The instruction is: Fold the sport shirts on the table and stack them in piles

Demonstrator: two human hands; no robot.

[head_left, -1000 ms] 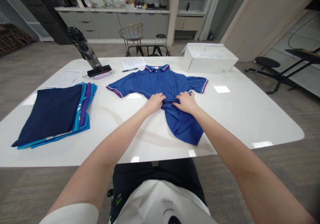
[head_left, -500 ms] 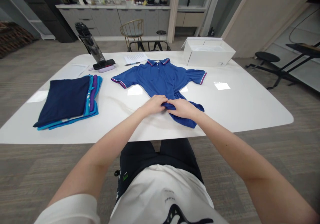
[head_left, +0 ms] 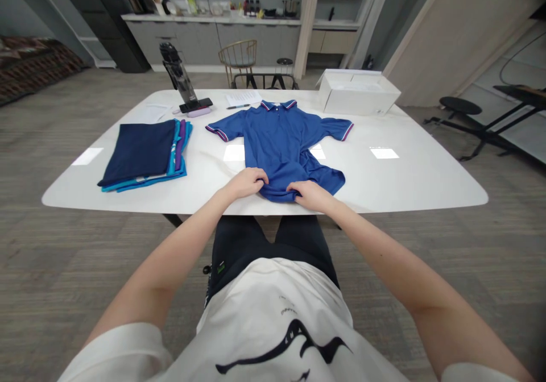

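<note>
A blue polo shirt [head_left: 278, 143] with a striped collar and striped sleeve cuffs lies spread on the white table [head_left: 384, 186], its collar to the far side. Its lower part is bunched and doubled near the table's front edge. My left hand [head_left: 245, 183] curls over the fabric at the shirt's lower left. My right hand [head_left: 311, 195] grips the bunched lower edge on the right. Beside the shirt on the left is a stack of folded shirts [head_left: 143, 154], navy on top with teal and purple beneath.
Along the table's far side are a white open box [head_left: 358, 93], a sheet of paper [head_left: 243, 98] with a pen [head_left: 238, 107], and a phone [head_left: 195, 105] by a cordless vacuum [head_left: 177, 70]. Chairs and stools stand beyond the table.
My hands have drawn the shirt's bunched lower part toward me, close to the table's front edge. The view has also tilted, so the table appears smaller and farther away.
</note>
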